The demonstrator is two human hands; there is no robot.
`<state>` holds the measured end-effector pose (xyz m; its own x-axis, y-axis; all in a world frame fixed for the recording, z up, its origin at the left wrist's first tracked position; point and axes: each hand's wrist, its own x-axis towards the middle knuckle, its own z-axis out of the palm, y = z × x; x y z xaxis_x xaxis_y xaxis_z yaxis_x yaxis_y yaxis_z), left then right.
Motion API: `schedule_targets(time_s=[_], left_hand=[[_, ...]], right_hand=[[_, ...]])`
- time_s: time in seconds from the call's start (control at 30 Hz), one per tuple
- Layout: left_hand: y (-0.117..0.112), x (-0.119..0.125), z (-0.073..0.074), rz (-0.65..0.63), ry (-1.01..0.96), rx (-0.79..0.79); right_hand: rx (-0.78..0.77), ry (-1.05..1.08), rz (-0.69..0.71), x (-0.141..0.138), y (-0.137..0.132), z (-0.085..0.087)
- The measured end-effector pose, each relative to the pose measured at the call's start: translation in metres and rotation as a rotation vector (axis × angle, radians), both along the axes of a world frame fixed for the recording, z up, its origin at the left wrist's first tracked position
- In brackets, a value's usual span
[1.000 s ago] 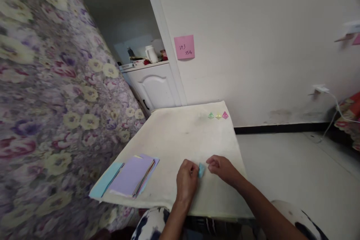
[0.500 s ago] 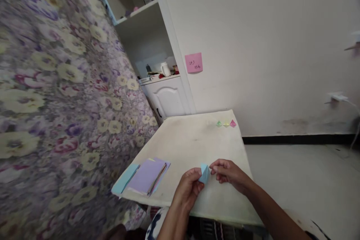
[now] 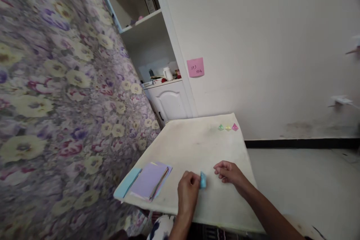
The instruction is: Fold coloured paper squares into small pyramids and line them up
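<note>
A small folded piece of blue paper (image 3: pixel 203 180) is pinched at its left side by my left hand (image 3: pixel 188 191), over the near part of the table. My left hand's back faces up and its fingertips are partly hidden. To the right, my right hand (image 3: pixel 229 173) is held apart from the paper, fingers loosely curled with gaps between them and nothing seen in them. At the far right of the table sit a green folded paper (image 3: pixel 221 127), a yellow one (image 3: pixel 227 127) and a pink one (image 3: pixel 235 127) in a row.
A purple stack of paper (image 3: pixel 150 180) lies at the table's left, beside a light blue sheet or pad (image 3: pixel 128 183). The cream-covered table (image 3: pixel 194 146) meets the wall. A floral curtain (image 3: pixel 70 101) hangs at left, near a shelf cabinet (image 3: pixel 171 97). A pink note (image 3: pixel 195 67) is on the wall.
My left hand has turned over, back upward, tilting the blue paper. My right hand has drawn slightly away to the right from it. The view has shifted a little.
</note>
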<state>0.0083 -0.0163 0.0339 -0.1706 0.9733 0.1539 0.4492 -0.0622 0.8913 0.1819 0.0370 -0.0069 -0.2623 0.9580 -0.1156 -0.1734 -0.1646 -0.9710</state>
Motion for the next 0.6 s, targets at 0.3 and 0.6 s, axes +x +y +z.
schedule_targets(time_s=[0.3,0.6], left_hand=[[0.016,-0.013,-0.047,0.008,0.614,0.061],[0.052,-0.044,-0.061,-0.26,0.245,-0.018]], right_hand=[[0.021,-0.173,-0.021,-0.007,0.012,-0.026],[0.04,-0.329,0.026,-0.038,-0.006,-0.058]])
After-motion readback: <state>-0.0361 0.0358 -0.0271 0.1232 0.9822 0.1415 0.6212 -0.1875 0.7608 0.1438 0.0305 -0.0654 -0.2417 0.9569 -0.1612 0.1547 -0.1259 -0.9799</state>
